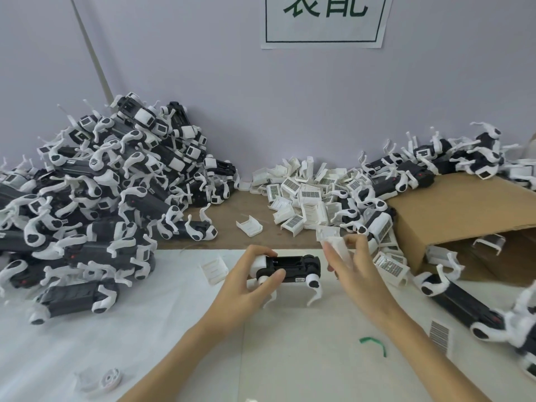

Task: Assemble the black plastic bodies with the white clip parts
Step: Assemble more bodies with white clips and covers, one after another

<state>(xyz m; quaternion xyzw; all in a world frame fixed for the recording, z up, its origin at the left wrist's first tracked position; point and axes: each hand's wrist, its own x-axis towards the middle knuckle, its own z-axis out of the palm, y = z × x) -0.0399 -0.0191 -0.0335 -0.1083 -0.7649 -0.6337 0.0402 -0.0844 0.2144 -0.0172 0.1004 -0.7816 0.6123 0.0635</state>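
**Black body in the left hand, white clip part in the right**

The left hand [246, 278] grips a black plastic body [290, 268] by its left end: the thumb lies along the near side and the fingers curl over the white cap on top. The body lies level, lengthwise left to right, lifted just above the white sheet [145, 329], with white curved legs hanging below it at both ends. Its open top channel faces up.

Just to the right of those fingers, the right hand [352, 266] pinches a white clip part [336, 245] between thumb and fingertips. The clip sits above and just beyond the right end of the body; whether the two touch cannot be told, since the clip is blurred.

Beyond the right fingertips lies a heap of loose white clip parts [307, 195], several showing gridded faces. One more clip [249, 225] lies alone beyond the left fingers, and another [214, 268] just to their left on the sheet. Far left of the left hand rises a large pile of assembled units [101, 184]. Right of the right hand stands a tipped cardboard box [464, 210], with more black bodies [464, 303] near it. Near the right forearm lies a green strip [374, 343].
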